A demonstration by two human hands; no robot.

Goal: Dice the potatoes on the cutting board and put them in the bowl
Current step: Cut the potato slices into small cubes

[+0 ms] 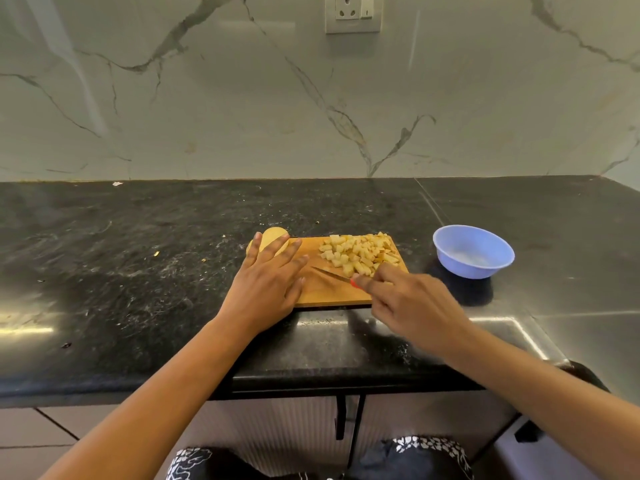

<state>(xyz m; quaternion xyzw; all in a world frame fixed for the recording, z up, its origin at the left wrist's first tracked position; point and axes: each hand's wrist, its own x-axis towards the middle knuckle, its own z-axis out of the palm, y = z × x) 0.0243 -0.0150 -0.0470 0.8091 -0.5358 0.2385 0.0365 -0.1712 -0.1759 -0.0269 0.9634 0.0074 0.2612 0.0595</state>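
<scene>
At the far left corner of the cutting board [329,292], a peeled potato [274,236] is half hidden behind the left hand [266,289], whose fingers are straight. The right hand [412,303] grips a knife [331,274], its handle mostly covered, beside the diced potatoes [360,254]; the bowl [464,269] stands farther right.

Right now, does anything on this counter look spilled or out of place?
Only small things: a few pale scraps lie on the dark counter left of the cutting board, and the uncut potato sits at the board's far left corner, seemingly partly off it.
</scene>
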